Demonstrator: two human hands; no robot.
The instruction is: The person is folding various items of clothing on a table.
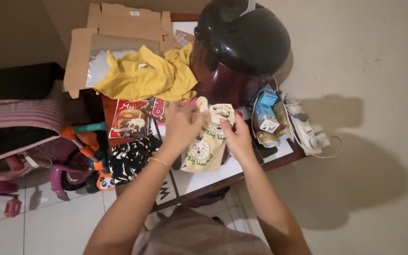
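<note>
Currently both hands grip a small cream cloth pouch (pixel 207 144) w/ green lion print, held just above the tabletop (pixel 199 182) near centre. Left hand (pixel 181 123) pinches the pouch's top-left edge; right hand (pixel 236 134) closes on the top-right rim, mouth partly spread.

Risks, as judged:
- Pouch contents not visible; if tipped while the mouth is open, items could spill onto the tabletop or floor.
- Tabletop is crowded. Right elbow sits near the blue-and-white cartons (pixel 266 113) and the white cabled device (pixel 308 132) at the right edge; a sideways nudge could push them off.
- Large dark helmet (pixel 242 38) stands far centre, close behind the hands; a bump may rock it.

Packages/labels:
- Red printed packet (pixel 129 118), flat, left of the hands.
- Flattened brown cardboard (pixel 119 28) w/ small white label, far left, under a yellow garment (pixel 145 75).
- Black-and-white patterned cloth (pixel 131 158), near left.
</note>
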